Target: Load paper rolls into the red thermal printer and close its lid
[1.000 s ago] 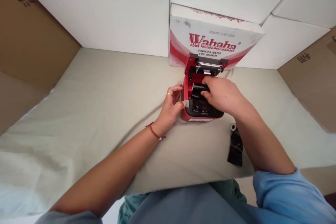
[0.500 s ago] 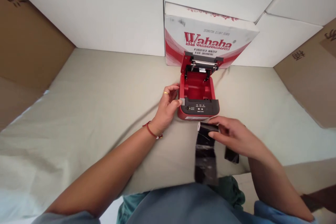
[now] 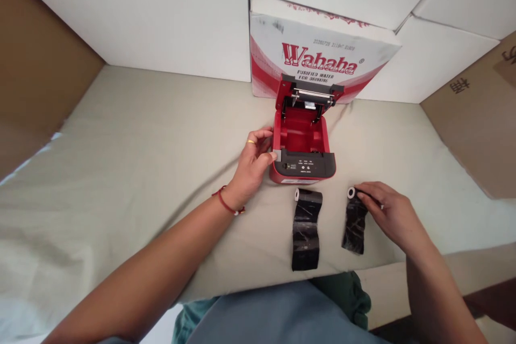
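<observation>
A small red and black label printer stands with its lid raised, and the red bay inside holds nothing. My left hand grips its left side, thumb on the grey latch and fingers against the outer wall. One black ribbon roll lies in front of the printer, its tail unrolled toward me. To its right, a second black ribbon roll with a white core has a shorter loose tail. The thumb and fingers of my right hand pinch the right end of this second roll.
Behind the printer stands a white and red Wahaha water carton against white boxes. Brown cartons flank the table at left and right. A cable runs under or along the cloth at left.
My right hand has let go of the first black ribbon roll, now lying on the table, and moved right to the second. My left hand stays on the printer.
</observation>
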A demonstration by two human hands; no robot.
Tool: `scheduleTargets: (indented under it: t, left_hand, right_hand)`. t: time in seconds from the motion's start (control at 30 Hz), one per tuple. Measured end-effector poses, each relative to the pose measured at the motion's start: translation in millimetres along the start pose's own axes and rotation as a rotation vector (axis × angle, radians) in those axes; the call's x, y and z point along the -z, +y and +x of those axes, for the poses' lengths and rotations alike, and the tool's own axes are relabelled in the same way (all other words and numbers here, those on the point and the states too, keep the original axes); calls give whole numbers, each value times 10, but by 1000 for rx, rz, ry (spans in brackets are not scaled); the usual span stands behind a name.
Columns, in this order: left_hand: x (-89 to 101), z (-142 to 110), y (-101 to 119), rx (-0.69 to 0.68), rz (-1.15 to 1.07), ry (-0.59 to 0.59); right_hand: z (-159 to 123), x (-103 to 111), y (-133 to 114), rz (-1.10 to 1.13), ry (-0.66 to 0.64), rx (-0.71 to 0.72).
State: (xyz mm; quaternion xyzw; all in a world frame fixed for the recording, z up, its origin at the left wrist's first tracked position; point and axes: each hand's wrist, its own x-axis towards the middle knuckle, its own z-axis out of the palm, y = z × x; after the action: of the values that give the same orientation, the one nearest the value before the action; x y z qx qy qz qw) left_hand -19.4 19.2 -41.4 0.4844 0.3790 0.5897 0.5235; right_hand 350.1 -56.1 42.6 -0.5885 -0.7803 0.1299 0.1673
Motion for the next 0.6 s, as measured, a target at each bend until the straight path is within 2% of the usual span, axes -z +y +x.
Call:
scheduleTargets:
  t: [0.2,0.33,0.4,0.53,0.57,0.6]
  left_hand:
    - [-6,-49,20,46,-57,25]
    - [1,-67,-3,53,-83,21]
    - [7,-70,-5,46,-91,14]
    - [17,-71,15,52,-98,2]
    - [17,-70,21,54,-98,0]
    - [17,-69,27,54,-98,1]
  right_hand:
    - [-42,65,166,-84,-73,56]
    - [-44,157,166,-115,-130,51]
    - [-45,330,84,-54,-156,42]
    - [113,937,-227,178,-240,49]
    - [216,1066,-328,238,-263,100]
    - [344,1153,-435,302,-355,200]
